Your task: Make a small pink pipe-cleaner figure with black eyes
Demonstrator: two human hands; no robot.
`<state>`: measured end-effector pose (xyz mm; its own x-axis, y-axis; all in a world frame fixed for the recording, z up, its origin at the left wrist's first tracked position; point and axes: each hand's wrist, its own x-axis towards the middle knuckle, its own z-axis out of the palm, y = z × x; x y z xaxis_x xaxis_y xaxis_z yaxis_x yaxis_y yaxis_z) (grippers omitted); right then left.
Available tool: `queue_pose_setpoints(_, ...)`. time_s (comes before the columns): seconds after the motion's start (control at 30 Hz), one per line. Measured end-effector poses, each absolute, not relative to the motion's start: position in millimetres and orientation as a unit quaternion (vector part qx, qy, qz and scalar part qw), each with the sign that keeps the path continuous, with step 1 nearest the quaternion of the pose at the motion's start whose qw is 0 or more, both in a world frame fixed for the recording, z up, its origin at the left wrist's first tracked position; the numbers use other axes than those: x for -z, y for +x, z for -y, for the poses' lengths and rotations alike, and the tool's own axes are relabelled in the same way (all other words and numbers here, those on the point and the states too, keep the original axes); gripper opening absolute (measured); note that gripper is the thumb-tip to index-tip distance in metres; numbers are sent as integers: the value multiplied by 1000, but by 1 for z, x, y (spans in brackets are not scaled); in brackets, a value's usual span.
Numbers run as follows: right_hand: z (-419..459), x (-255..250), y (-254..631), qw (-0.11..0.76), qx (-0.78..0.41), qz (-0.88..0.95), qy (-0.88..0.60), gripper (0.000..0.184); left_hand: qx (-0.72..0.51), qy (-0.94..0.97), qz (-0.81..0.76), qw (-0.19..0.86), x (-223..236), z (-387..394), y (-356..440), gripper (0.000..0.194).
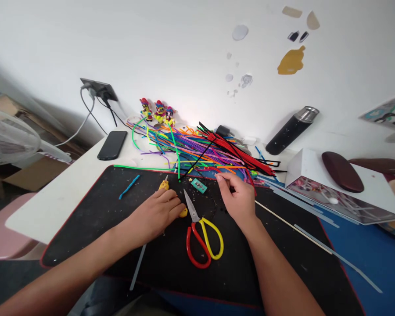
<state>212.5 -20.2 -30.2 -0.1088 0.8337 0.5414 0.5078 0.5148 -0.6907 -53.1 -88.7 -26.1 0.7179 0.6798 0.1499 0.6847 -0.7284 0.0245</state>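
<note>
My left hand [158, 215] rests on the black mat [95, 228], fingers curled around a small yellow piece [183, 213] that shows at its fingertips. A second yellow bit [163, 184] lies just beyond it. My right hand [238, 197] is raised slightly over the mat, thumb and fingers pinched near the edge of a pile of coloured pipe cleaners [204, 151]; what it pinches is too small to name. Red and yellow scissors [202, 232] lie shut between my hands. A small teal tag [199, 185] lies ahead of them.
Three small pipe-cleaner figures [158, 110] stand against the wall. A phone [112, 145] lies back left, a black flask [291, 130] leans back right, and a white box [342, 193] with a dark case [342, 171] sits right. A thin stick [292, 228] and a blue strip [129, 187] lie on the mat.
</note>
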Motion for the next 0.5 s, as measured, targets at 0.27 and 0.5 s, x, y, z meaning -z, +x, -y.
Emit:
queue_pose_setpoints(0.27,21,28,214,486,-175,722,-461,22,96,-918,379,72,8,81,-73,23)
queue_pose_setpoints(0.5,20,26,214,483,-174,720,-466,25,74,-910,401,70,15,76,-83,18)
